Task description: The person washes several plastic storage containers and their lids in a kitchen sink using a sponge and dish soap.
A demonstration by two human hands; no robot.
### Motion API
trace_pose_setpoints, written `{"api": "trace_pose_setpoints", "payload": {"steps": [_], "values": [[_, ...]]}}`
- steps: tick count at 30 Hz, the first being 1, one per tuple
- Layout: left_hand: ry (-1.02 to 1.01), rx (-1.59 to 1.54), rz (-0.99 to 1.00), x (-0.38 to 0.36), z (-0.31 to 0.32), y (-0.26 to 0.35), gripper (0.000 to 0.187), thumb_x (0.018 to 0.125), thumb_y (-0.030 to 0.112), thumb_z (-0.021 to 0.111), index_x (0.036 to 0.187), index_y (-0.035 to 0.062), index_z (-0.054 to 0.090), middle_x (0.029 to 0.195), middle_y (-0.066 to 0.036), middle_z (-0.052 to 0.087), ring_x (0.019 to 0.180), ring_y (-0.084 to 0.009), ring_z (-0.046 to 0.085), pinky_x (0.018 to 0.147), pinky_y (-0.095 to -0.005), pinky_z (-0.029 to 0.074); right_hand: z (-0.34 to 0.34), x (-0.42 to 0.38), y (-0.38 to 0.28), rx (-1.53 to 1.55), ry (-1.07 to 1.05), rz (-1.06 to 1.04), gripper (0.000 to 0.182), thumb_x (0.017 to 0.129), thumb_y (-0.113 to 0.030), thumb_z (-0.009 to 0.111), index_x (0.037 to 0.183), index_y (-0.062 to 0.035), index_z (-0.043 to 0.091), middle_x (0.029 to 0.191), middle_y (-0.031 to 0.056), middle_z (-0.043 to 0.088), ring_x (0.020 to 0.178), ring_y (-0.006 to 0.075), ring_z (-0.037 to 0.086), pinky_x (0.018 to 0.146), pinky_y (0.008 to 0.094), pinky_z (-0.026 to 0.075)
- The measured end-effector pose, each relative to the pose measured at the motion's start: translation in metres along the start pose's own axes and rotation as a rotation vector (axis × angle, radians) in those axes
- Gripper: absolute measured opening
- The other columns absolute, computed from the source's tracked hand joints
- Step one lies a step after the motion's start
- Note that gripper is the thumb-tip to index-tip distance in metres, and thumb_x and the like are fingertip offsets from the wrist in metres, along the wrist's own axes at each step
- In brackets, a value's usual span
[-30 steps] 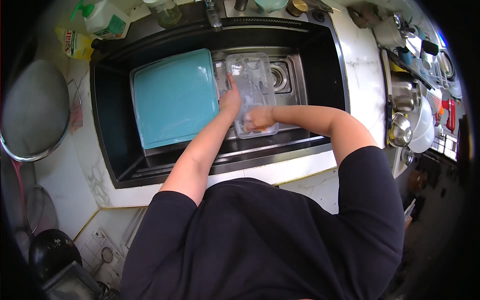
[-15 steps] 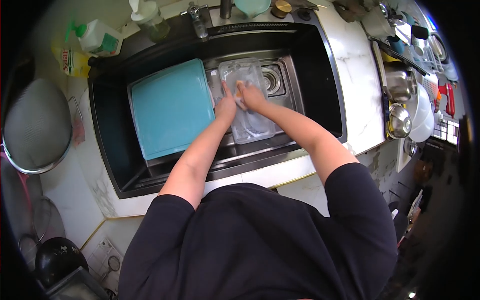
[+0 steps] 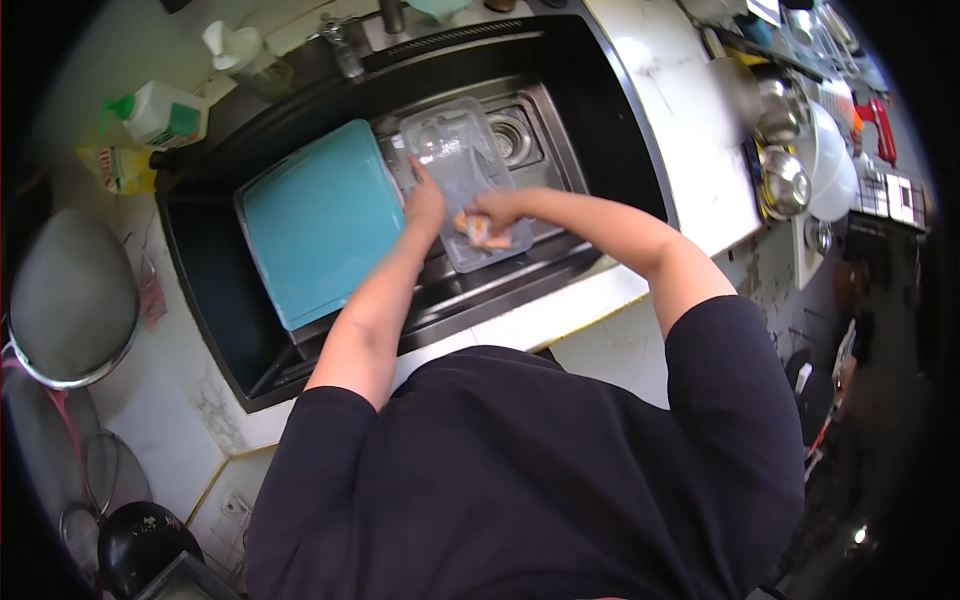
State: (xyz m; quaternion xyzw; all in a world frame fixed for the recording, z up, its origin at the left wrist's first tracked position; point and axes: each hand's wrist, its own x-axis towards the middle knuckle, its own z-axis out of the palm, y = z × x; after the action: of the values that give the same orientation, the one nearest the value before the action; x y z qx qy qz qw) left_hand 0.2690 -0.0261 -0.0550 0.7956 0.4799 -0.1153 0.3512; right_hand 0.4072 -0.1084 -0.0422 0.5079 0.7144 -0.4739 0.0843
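A clear plastic container point(image 3: 455, 150) lies in the dark sink, its inside facing up. My left hand point(image 3: 426, 203) grips its left edge, the index finger stretched along the rim. Inside the container's near end, my right hand point(image 3: 498, 206) presses a crumpled orange and white sponge point(image 3: 484, 234) against the bottom; motion blurs both. The fingers of this hand are closed round the sponge and partly hide it. Just left of my left hand, a large light-blue plastic lid or board point(image 3: 320, 225) leans in the sink.
The black sink point(image 3: 625, 150) has a drain point(image 3: 510, 138) behind the container. A faucet point(image 3: 342, 45), a pump bottle point(image 3: 250, 60) and a green-capped bottle point(image 3: 165, 115) stand along the back. Metal bowls point(image 3: 785, 185) are at the right; a large mesh strainer point(image 3: 75, 300) is at the left.
My right hand has drawn the sponge toward me, from the container's middle to its near end. My left hand stays on the left edge. The camera view has shifted and tilted slightly.
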Motion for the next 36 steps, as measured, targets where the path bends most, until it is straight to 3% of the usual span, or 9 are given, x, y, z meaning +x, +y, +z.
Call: {"api": "trace_pose_setpoints", "payload": {"steps": [3, 6, 10, 15, 21, 23, 31, 33, 36], "values": [[0.071, -0.007, -0.001, -0.008, -0.002, 0.003, 0.083, 0.077, 0.008, 0.044, 0.129, -0.002, -0.019, 0.089, -0.026, 0.059, 0.08, -0.0377, 0.059, 0.073, -0.0429, 0.047, -0.025, -0.018, -0.003, 0.027, 0.173, 0.021, 0.048, 0.059, -0.02, 0.069, 0.103, -0.007, 0.054, 0.101, 0.0162, 0.056, 0.089, 0.0324, 0.055, 0.074, 0.0393, 0.044], [0.016, -0.062, -0.032, -0.016, 0.004, 0.004, 0.092, 0.072, 0.005, 0.052, 0.127, -0.0058, -0.021, 0.107, -0.029, 0.05, 0.093, -0.0382, 0.055, 0.081, -0.0418, 0.044, -0.03, -0.031, -0.004, -0.036, 0.227, -0.037, 0.051, 0.07, -0.012, 0.061, 0.119, -0.0084, 0.047, 0.119, 0.0149, 0.048, 0.108, 0.0305, 0.047, 0.093, 0.035, 0.036], [0.047, -0.092, -0.018, -0.03, 0.011, 0.004, 0.094, 0.069, 0.003, 0.053, 0.128, -0.0054, -0.02, 0.117, -0.03, 0.042, 0.102, -0.0389, 0.049, 0.085, -0.0401, 0.042, -0.035, -0.069, -0.022, -0.09, 0.251, 0.133, 0.043, 0.073, -0.012, 0.059, 0.114, -0.0067, 0.051, 0.117, 0.0146, 0.05, 0.107, 0.0304, 0.048, 0.092, 0.0359, 0.037], [-0.023, -0.1, 0.007, -0.035, 0.008, 0.002, 0.093, 0.068, 0.002, 0.053, 0.128, -0.0074, -0.017, 0.107, -0.03, 0.049, 0.096, -0.0392, 0.053, 0.083, -0.0402, 0.043, -0.044, -0.138, -0.036, 0.071, 0.802, 0.114, 0.034, 0.077, -0.023, 0.058, 0.106, -0.0044, 0.056, 0.104, 0.015, 0.057, 0.099, 0.0303, 0.053, 0.087, 0.0351, 0.041], [0.03, -0.104, 0.068, -0.029, 0.018, -0.007, 0.091, 0.068, 0.002, 0.051, 0.128, -0.0084, -0.016, 0.097, -0.031, 0.053, 0.09, -0.0399, 0.055, 0.08, -0.0409, 0.043, -0.034, -0.216, -0.026, 0.055, 0.608, 0.143, 0.055, 0.067, -0.036, 0.068, 0.111, -0.0063, 0.054, 0.12, 0.0153, 0.047, 0.112, 0.0303, 0.044, 0.094, 0.0368, 0.035], [0.043, -0.092, 0.058, -0.032, 0.016, -0.005, 0.091, 0.068, 0.002, 0.052, 0.128, -0.0079, -0.016, 0.096, -0.03, 0.054, 0.089, -0.0401, 0.055, 0.079, -0.0408, 0.044, -0.029, -0.232, -0.024, 0.038, 0.514, 0.173, 0.076, 0.051, -0.043, 0.077, 0.115, -0.0087, 0.052, 0.125, 0.0177, 0.041, 0.117, 0.0315, 0.038, 0.097, 0.037, 0.032], [0.042, -0.076, 0.069, -0.032, 0.015, -0.006, 0.091, 0.069, 0.003, 0.053, 0.128, -0.0072, -0.015, 0.094, -0.03, 0.055, 0.088, -0.0391, 0.056, 0.078, -0.0402, 0.045, -0.016, -0.262, -0.037, -0.061, 0.381, 0.185, 0.106, 0.034, -0.041, 0.083, 0.128, -0.0179, 0.039, 0.131, 0.0174, 0.034, 0.126, 0.0352, 0.021, 0.102, 0.0439, 0.023], [0.045, -0.074, 0.072, -0.03, 0.019, -0.008, 0.091, 0.069, 0.003, 0.053, 0.129, -0.0069, -0.015, 0.095, -0.03, 0.055, 0.088, -0.0388, 0.056, 0.078, -0.0401, 0.045, -0.012, -0.256, -0.034, -0.089, 0.371, 0.188, 0.102, 0.038, -0.044, 0.081, 0.127, -0.0167, 0.04, 0.132, 0.0166, 0.034, 0.126, 0.0349, 0.021, 0.102, 0.0439, 0.021], [0.056, -0.079, 0.063, -0.028, 0.02, -0.01, 0.091, 0.069, 0.003, 0.053, 0.129, -0.0065, -0.015, 0.093, -0.029, 0.055, 0.087, -0.0387, 0.056, 0.077, -0.0403, 0.045, -0.013, -0.247, -0.031, -0.073, 0.608, 0.226, 0.068, 0.063, -0.042, 0.07, 0.119, -0.0114, 0.049, 0.128, 0.0162, 0.039, 0.125, 0.0338, 0.025, 0.101, 0.0437, 0.023]]}}
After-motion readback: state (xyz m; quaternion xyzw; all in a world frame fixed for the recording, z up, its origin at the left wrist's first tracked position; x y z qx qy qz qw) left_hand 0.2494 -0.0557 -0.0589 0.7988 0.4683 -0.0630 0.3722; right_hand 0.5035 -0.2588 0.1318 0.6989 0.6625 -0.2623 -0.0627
